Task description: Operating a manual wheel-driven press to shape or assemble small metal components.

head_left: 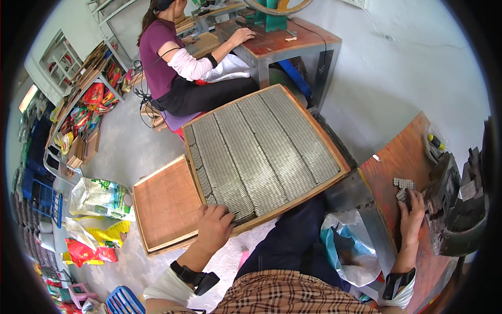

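Observation:
A wooden-framed tray (261,152) packed with rows of thin grey metal pieces (251,154) lies across the middle, tilted in the view. My left hand (213,226) is at its near left corner, fingers curled together over the end of a row; what the fingertips hold is hidden. On the red-brown bench at the right, my right hand (412,214) has its fingertips closed on a small cluster of toothed grey metal pieces (403,185). A dark metal machine (449,199) stands right beside that hand.
A shallow wooden tray (170,201) adjoins the full one on the left. A white and blue bag (350,246) hangs below the bench. A co-worker (172,63) sits ahead at another red-topped table (298,39). Bags (99,235) lie on the floor at left.

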A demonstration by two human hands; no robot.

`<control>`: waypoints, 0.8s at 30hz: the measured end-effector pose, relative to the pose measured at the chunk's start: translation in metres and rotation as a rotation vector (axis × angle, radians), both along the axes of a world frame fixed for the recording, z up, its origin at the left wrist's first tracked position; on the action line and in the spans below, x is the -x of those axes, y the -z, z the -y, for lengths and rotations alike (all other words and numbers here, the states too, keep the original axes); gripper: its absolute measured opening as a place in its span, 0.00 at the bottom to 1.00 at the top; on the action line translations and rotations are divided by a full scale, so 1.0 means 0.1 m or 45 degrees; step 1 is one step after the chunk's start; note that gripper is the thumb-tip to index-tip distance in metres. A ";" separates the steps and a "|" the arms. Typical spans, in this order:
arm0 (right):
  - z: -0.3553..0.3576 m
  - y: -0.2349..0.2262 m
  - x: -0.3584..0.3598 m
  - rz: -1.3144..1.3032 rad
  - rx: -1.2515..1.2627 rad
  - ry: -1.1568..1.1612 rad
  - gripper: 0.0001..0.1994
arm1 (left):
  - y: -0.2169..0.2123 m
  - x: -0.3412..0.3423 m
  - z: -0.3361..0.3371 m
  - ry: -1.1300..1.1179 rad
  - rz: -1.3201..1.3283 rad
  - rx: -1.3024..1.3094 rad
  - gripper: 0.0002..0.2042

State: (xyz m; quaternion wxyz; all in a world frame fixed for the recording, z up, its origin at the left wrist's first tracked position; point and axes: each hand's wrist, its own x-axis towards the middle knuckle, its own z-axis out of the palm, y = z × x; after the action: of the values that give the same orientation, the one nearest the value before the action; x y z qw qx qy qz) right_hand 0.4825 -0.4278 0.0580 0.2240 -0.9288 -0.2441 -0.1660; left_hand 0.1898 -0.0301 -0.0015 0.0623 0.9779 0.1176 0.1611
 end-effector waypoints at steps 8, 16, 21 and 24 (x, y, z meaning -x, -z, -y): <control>-0.02 0.03 0.02 0.038 -0.003 -0.018 0.18 | -0.08 -0.11 0.02 -0.171 -0.456 0.051 0.12; -0.06 0.00 0.00 0.036 -0.068 -0.055 0.18 | -0.14 -0.31 -0.16 0.168 -0.640 -0.087 0.10; 0.06 0.00 0.05 0.021 -0.007 0.085 0.21 | -0.15 -0.31 -0.30 0.164 -0.527 0.173 0.12; -0.02 0.04 0.08 0.008 -0.020 0.146 0.21 | -0.17 -0.24 -0.33 0.150 -0.402 0.279 0.13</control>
State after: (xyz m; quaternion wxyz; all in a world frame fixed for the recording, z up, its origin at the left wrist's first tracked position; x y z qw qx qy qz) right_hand 0.4743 -0.4258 0.0544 0.2205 -0.9390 -0.1898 -0.1836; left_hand 0.2139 0.0031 0.0153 0.1583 0.9836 0.0851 -0.0121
